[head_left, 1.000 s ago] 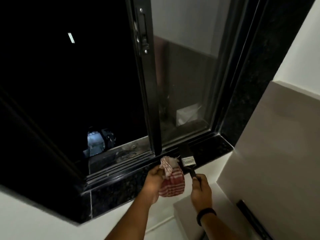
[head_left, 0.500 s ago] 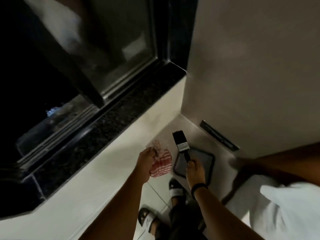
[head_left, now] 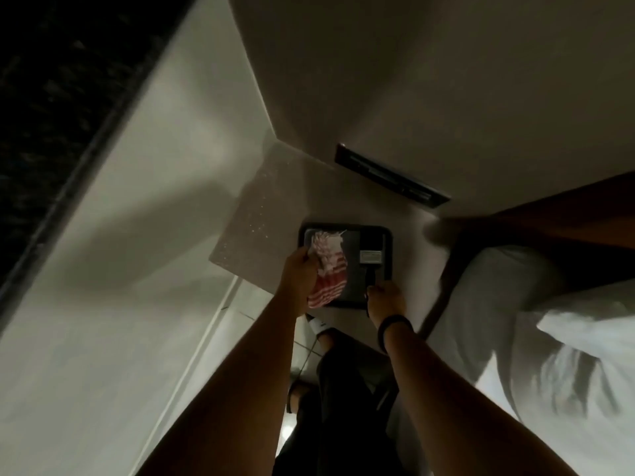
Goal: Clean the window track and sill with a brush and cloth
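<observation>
My left hand (head_left: pixel 299 273) grips a red-and-white checked cloth (head_left: pixel 328 269) that lies over the left part of a dark tray (head_left: pixel 387 235). My right hand (head_left: pixel 385 299) holds the black handle of a paintbrush (head_left: pixel 370 257) whose metal ferrule and dark bristles rest inside the tray's right part. The tray sits on a low grey ledge (head_left: pixel 268 214) below the window. Only the dark granite sill (head_left: pixel 51 97) shows, blurred, at the upper left; the window track is out of sight.
A black slotted vent (head_left: pixel 391 175) is set in the wall beyond the tray. A bed with white bedding (head_left: pixel 549 338) and a wooden frame lies at the right. My legs and sandalled feet (head_left: pixel 319 326) stand on the tiled floor below.
The view swung down from the window to the ledge. Both hands dropped from the sill to the tray, carrying the cloth and brush down into it.
</observation>
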